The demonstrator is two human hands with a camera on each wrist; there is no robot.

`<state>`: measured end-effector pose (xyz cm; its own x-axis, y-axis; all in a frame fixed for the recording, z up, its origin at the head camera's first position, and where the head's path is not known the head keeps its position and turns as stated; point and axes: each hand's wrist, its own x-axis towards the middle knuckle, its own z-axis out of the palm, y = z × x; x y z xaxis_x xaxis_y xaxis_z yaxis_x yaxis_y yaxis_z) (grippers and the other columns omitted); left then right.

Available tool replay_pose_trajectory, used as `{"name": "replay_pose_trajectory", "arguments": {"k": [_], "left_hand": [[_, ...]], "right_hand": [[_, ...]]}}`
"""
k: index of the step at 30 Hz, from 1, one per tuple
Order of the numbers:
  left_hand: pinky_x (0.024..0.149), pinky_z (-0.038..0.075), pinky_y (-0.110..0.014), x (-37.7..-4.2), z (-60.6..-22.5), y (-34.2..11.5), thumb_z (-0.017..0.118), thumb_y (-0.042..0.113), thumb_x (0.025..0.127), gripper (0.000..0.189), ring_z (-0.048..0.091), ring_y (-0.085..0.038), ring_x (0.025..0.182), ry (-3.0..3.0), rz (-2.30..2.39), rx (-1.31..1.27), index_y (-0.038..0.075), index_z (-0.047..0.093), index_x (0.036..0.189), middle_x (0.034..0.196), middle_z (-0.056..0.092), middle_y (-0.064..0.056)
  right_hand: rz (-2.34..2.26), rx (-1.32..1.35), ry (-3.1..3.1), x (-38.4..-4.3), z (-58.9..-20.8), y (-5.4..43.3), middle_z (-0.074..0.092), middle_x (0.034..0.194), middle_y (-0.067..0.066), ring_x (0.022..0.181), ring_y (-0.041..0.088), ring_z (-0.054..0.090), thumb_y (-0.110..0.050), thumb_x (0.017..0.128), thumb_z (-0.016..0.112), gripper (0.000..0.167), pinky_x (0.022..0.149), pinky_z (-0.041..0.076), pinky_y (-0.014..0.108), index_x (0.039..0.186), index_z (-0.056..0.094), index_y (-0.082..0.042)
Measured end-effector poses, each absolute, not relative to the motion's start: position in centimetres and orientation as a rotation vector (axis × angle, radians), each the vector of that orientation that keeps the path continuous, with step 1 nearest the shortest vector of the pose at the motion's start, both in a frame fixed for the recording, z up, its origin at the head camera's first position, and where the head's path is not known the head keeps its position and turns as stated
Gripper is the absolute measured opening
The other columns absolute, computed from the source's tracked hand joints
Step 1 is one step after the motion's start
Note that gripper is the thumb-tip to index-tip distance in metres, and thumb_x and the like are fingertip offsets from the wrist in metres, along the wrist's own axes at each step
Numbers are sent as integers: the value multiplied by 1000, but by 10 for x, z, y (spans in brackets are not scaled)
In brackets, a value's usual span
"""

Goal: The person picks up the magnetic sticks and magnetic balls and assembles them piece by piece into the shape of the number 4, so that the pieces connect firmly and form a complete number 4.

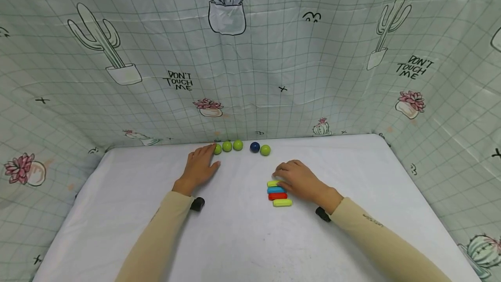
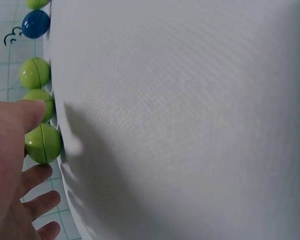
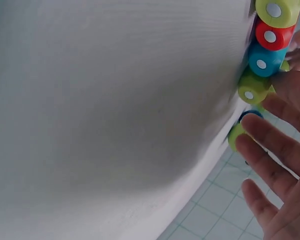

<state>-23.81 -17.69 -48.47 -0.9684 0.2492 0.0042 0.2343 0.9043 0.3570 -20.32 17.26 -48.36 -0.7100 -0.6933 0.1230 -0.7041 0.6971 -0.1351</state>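
Note:
Along the back of the white table stand small green balls and one dark blue ball [image 1: 255, 147]. My left hand [image 1: 201, 167] reaches the leftmost green ball [image 2: 43, 143], its index fingertip against the ball and the other fingers spread. Its thumb overlaps the middle green ball [image 2: 48, 102] in the left wrist view. Right of centre lies a stack-like row of short rounded sticks: a yellow-green stick [image 1: 272, 183], a blue stick [image 1: 276, 190], a red stick [image 1: 277, 196] and a nearer yellow-green stick [image 1: 282, 203]. My right hand [image 1: 300, 180] is over the farthest one, thumb at its end, fingers loosely extended.
A third green ball [image 1: 237, 145] stands left of the blue ball, another green ball [image 1: 265, 150] right of it. The table [image 1: 235, 238] ends at a hanging cloth [image 1: 258, 55] printed with cacti, behind and at both sides.

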Motion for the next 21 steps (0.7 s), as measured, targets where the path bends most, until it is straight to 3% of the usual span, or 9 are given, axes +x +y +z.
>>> {"name": "replay_pose_trajectory", "arguments": {"k": [13,21], "left_hand": [[119,31,-59,-239,-479,-169,69,15,104,52,46,-41,143,3095,632,362,1,52,151,153,55,-20],[114,36,-57,-240,-479,-168,76,12,99,47,56,-38,131,3174,575,373,2,62,142,141,66,-17]], "right_hand": [[295,1246,-2739,-207,-484,167,75,98,1,98,22,66,-12,91,84,15,93,54,42,105,83,-9],[282,1240,-2780,-208,-483,167,77,97,0,98,21,66,-12,90,85,16,92,54,41,106,84,-9]]}}
